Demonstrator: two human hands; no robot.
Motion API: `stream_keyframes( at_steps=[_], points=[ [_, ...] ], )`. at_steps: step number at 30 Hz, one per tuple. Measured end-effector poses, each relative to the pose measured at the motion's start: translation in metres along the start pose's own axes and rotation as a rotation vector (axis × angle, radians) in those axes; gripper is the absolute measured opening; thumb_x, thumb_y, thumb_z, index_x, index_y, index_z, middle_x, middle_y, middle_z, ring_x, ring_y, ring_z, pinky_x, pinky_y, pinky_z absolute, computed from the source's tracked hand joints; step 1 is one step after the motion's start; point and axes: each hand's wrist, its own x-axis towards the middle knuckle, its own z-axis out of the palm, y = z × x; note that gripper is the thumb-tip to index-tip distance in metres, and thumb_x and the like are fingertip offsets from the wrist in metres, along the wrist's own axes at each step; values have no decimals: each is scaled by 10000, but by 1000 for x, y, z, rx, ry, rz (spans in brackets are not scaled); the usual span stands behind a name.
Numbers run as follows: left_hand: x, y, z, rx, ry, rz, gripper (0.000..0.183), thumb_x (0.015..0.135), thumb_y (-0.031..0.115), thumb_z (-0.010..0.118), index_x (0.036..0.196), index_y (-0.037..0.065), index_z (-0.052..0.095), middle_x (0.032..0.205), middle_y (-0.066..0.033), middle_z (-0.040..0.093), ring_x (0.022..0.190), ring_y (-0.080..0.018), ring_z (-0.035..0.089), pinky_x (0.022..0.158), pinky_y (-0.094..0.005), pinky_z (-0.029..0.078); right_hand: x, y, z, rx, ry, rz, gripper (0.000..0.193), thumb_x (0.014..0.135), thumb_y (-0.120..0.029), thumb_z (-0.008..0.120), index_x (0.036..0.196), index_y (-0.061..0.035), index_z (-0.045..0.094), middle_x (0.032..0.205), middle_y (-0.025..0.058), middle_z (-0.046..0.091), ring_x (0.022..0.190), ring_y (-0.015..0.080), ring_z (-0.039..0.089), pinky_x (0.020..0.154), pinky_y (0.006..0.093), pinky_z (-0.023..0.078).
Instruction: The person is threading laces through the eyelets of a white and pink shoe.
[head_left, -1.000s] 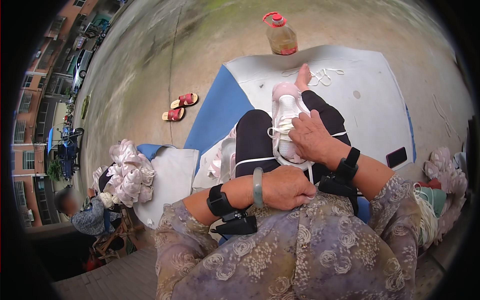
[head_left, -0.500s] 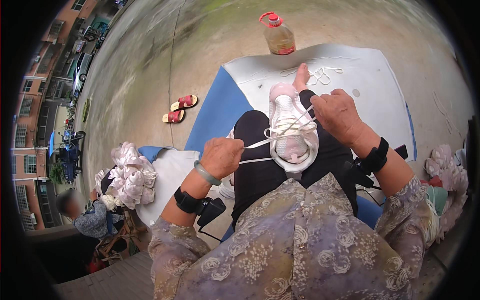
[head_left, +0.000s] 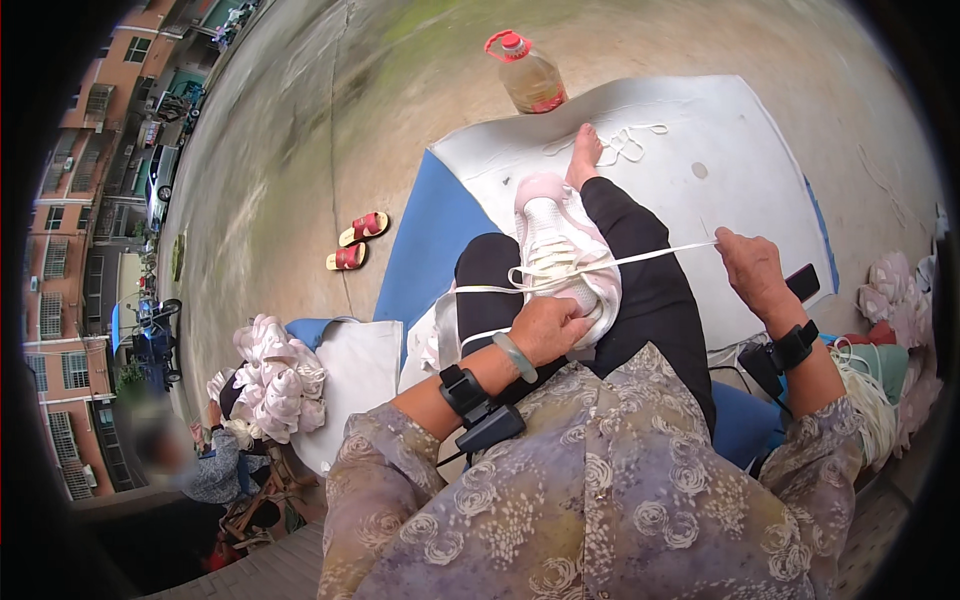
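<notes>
A white and pink sneaker (head_left: pixel 568 235) lies across my lap, its toe pointing away from me. My left hand (head_left: pixel 548 330) is closed over the left side of its ankle opening; the undersides of the fingers are hidden. Out to the right, my right hand (head_left: pixel 752 268) pinches the end of a flat white shoelace (head_left: pixel 650 256). That lace runs in a nearly straight line from the eyelets to my fingers. Another stretch of lace loops on the left side of the shoe and passes over my left knee.
A white mat with blue parts (head_left: pixel 740 150) lies under my legs, with a loose lace (head_left: pixel 625 145) on it. Beyond stands a red-capped bottle (head_left: pixel 532 80). Red slippers (head_left: pixel 347 257), a pile of pale shoes (head_left: pixel 280 375) and a seated person (head_left: pixel 215 470) are leftward; lace bundles (head_left: pixel 865 400) lie rightward.
My left hand has let go of the lace on the left and moved right onto the sneaker. My right hand has drawn its lace farther out to the right and lower.
</notes>
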Motion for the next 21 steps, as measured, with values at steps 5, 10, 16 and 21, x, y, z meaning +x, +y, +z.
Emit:
stream_keyframes(
  at_steps=[5,10,16,21],
  points=[
    [19,10,2,-638,-140,-423,239,870,263,555,833,28,580,617,-45,591,436,-96,547,374,-208,403,-2,-10,18,564,-112,442,49,862,-102,521,880,-58,533,643,66,581,553,219,575,516,329,429],
    [25,3,5,-838,-93,-451,228,900,242,523,811,36,563,640,-45,605,455,-88,566,359,-176,400,9,-44,16,1382,-267,781,185,874,-215,587,804,-44,594,683,-13,592,645,53,553,554,219,427],
    [29,8,10,-909,5,-501,182,893,179,535,825,15,575,685,-62,624,484,-94,581,382,-177,422,31,-86,27,1642,-356,848,160,848,-209,632,822,-52,613,627,-27,547,487,26,453,403,169,325],
    [30,9,9,-974,-5,-485,168,885,158,539,831,4,579,691,-70,626,485,-99,582,397,-183,436,43,-105,51,1670,-174,865,126,840,-146,632,796,-30,609,614,0,564,454,33,477,381,170,373]
  ],
)
